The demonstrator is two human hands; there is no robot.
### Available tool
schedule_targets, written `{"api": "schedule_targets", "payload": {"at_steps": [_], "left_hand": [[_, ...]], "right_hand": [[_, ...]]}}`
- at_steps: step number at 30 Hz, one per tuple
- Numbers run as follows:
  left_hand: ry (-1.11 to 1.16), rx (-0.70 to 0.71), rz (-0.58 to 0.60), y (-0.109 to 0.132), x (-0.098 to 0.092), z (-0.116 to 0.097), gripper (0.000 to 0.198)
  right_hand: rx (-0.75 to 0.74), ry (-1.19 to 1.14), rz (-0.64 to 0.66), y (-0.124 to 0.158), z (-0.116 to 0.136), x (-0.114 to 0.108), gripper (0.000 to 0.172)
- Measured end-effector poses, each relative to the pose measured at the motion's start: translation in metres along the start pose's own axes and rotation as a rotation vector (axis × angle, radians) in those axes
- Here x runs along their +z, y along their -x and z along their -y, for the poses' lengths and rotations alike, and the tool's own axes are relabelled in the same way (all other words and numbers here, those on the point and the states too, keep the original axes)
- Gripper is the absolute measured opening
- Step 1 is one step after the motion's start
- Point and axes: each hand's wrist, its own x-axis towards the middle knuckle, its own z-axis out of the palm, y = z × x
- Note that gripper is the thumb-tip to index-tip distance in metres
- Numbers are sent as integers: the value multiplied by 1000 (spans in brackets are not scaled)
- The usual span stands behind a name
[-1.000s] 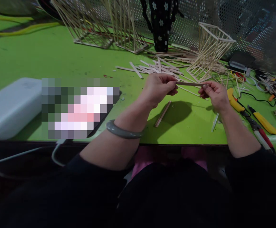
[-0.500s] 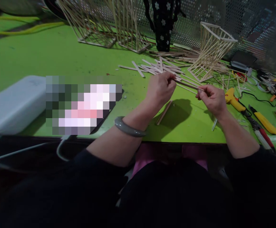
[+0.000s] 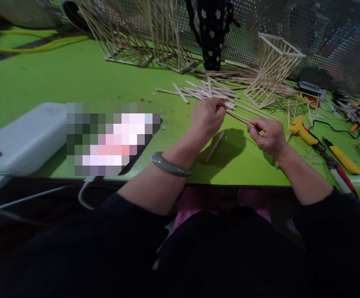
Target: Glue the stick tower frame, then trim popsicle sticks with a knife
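We held a thin wooden stick (image 3: 238,117) above the green table (image 3: 241,174), fingertips of our left hand (image 3: 207,118) and right hand (image 3: 267,134) pinched closed on its ends; its long axis ran crosswise, slanting down rightward in view.

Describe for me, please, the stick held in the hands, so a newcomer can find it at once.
Start at the green table and find the left hand and right hand above it. The thin stick bridges the gap between them, pinched by each. Unlike the loose sticks piled behind, this one is held off the table.
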Motion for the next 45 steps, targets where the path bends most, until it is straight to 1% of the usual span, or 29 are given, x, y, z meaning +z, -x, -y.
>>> {"api": "schedule_targets", "payload": {"at_steps": [2, 4, 6, 11, 13, 15, 17, 19, 23, 27, 30, 36, 38, 43, 45], "left_hand": [[135, -58, 36, -1, 2, 1, 17], [285, -101, 74, -1, 4, 0, 16], [382, -124, 82, 0, 5, -2, 14], [420, -176, 86, -2, 4, -4, 10], [406, -170, 70, -4, 3, -1, 11], [369, -147, 42, -5, 2, 2, 12], [303, -110, 23, -4, 2, 4, 12], [211, -61, 34, -3, 1, 5, 13], [23, 56, 42, 1, 0, 4, 16], [-127, 126, 21, 2, 1, 1, 20], [-178, 136, 1, 3, 2, -2, 22], [-144, 95, -15, 5, 3, -5, 22], [-64, 69, -15, 4, 3, -4, 19], [397, -98, 48, 2, 4, -7, 15], [510, -148, 75, 3, 5, -10, 11]], "right_hand": [[44, -47, -40, 0, -3, 0, 19], [129, -142, -95, -1, -9, -1, 21], [192, -236, -118, -1, -15, -1, 23], [232, -418, -109, -3, -15, 0, 26], [258, -478, -121, -4, -16, 0, 26], [298, -496, -99, -5, -18, -1, 26], [338, -469, -41, -5, -23, 0, 24], [349, -396, 16, -5, -26, 0, 22], [280, -215, 85, -3, -24, 1, 23], [206, -122, 104, -2, -16, 0, 26], [173, -55, 93, -2, -11, -1, 25], [163, -9, 112, -1, -6, 3, 20], [188, -47, 126, -2, -6, 5, 17], [355, -317, 169, -1, -9, 10, 14], [398, -392, 194, -1, -8, 12, 13]]}}
